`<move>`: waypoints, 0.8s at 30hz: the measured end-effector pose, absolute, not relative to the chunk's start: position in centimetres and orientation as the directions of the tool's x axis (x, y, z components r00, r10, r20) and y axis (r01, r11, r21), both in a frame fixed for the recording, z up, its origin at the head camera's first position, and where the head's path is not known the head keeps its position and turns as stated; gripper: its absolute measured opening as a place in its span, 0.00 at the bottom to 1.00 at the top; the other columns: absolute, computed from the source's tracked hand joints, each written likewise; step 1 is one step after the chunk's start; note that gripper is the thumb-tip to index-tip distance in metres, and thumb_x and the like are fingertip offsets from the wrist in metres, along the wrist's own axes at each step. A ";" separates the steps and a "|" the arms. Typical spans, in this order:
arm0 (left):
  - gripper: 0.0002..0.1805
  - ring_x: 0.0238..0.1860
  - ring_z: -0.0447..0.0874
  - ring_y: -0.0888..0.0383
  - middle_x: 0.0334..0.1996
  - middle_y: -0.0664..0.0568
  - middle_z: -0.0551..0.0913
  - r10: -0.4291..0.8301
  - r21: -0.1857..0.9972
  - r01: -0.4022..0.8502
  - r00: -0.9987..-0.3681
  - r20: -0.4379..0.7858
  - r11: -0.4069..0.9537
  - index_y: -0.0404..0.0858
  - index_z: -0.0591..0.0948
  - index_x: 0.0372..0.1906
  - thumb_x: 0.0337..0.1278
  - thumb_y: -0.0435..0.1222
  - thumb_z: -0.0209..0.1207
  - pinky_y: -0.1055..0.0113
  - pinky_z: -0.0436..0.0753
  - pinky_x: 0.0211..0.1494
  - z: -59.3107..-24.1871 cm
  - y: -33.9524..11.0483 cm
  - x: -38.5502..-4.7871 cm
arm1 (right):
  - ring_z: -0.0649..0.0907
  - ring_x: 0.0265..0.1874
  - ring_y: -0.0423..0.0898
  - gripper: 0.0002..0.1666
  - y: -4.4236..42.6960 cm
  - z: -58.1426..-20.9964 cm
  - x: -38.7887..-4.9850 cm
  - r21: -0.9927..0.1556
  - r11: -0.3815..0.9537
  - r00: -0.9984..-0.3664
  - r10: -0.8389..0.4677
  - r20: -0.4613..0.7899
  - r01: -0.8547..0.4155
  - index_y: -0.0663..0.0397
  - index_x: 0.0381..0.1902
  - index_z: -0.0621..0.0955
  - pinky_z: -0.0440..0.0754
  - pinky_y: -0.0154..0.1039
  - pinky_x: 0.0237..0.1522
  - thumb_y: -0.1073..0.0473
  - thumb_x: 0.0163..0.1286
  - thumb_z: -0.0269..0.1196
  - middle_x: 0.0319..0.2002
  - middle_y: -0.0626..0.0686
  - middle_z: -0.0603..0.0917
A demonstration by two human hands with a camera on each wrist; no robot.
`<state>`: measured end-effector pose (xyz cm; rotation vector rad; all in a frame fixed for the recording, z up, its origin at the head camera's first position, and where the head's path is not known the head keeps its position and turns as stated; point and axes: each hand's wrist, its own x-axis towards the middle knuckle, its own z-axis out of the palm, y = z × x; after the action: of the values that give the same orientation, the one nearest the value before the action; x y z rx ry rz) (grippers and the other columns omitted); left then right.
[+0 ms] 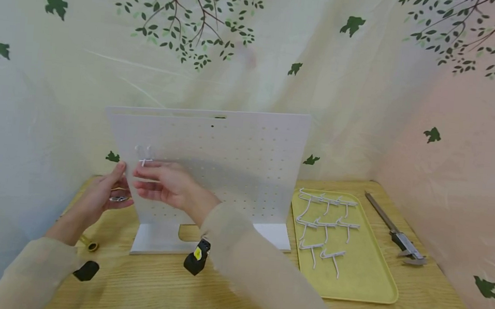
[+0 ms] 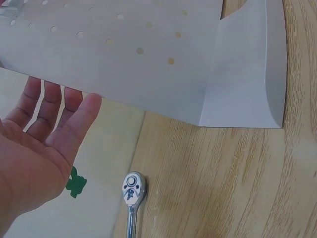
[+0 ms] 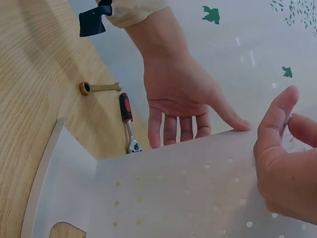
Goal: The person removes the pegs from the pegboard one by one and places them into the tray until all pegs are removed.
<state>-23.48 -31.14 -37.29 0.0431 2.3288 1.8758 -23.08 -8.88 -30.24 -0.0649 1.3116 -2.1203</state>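
A white pegboard (image 1: 237, 173) stands upright on a folded base. At its left edge, my left hand (image 1: 103, 194) grips the board, thumb near the front and fingertips passing behind it, seen also in the right wrist view. My right hand (image 1: 168, 184) is at the board's upper left and pinches a small white pegboard hook (image 1: 145, 161) against its front face. Fingers largely hide the hook in the right wrist view, so how far it sits in the holes cannot be seen. The right hand (image 3: 290, 168) shows thumb and index finger close together there.
To the right, a yellow tray (image 1: 357, 284) carries several white hooks in rows. Beyond it lies a caliper (image 1: 394, 231). A ratchet wrench (image 3: 130, 124) and a brass-coloured wrench (image 3: 101, 88) lie left of the board. A printed curtain (image 1: 253, 87) surrounds the wooden table (image 1: 141, 287).
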 end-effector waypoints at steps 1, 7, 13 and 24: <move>0.31 0.39 0.86 0.60 0.37 0.57 0.84 0.116 0.973 -0.071 -0.988 -0.098 0.221 0.39 0.77 0.43 0.73 0.64 0.42 0.63 0.88 0.44 -37.3 -31.1 -23.5 | 0.85 0.27 0.43 0.08 -8.9 -30.2 -23.0 -0.826 -0.294 -0.796 -0.541 -0.273 0.482 0.59 0.48 0.84 0.86 0.33 0.29 0.67 0.74 0.62 0.56 0.64 0.84; 0.31 0.39 0.86 0.60 0.37 0.57 0.84 0.122 0.973 -0.067 -0.988 -0.096 0.222 0.40 0.78 0.42 0.74 0.63 0.42 0.63 0.88 0.44 -37.3 -31.2 -23.5 | 0.85 0.27 0.44 0.15 -8.6 -29.9 -22.5 -0.859 -0.267 -0.795 -0.562 -0.229 0.436 0.61 0.56 0.83 0.86 0.34 0.28 0.66 0.73 0.64 0.56 0.64 0.84; 0.32 0.39 0.86 0.61 0.37 0.57 0.84 0.124 0.974 -0.076 -0.987 -0.105 0.215 0.38 0.77 0.44 0.73 0.64 0.42 0.63 0.88 0.44 -37.4 -31.3 -23.6 | 0.86 0.30 0.47 0.17 -7.4 -29.8 -22.3 -0.916 -0.203 -0.805 -0.566 -0.178 0.346 0.59 0.58 0.82 0.87 0.35 0.31 0.62 0.73 0.65 0.52 0.61 0.86; 0.32 0.39 0.87 0.59 0.37 0.57 0.85 0.123 0.974 -0.075 -0.987 -0.103 0.213 0.38 0.78 0.46 0.73 0.63 0.43 0.62 0.88 0.43 -37.6 -31.4 -23.8 | 0.86 0.28 0.45 0.21 -3.7 -29.5 -22.4 -0.993 -0.073 -0.814 -0.580 -0.038 0.098 0.61 0.61 0.79 0.88 0.38 0.33 0.58 0.75 0.64 0.47 0.60 0.87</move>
<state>-23.77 -31.41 -37.56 0.0468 2.3186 1.8772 -22.38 -3.66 -29.46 -0.5174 1.7448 -1.9372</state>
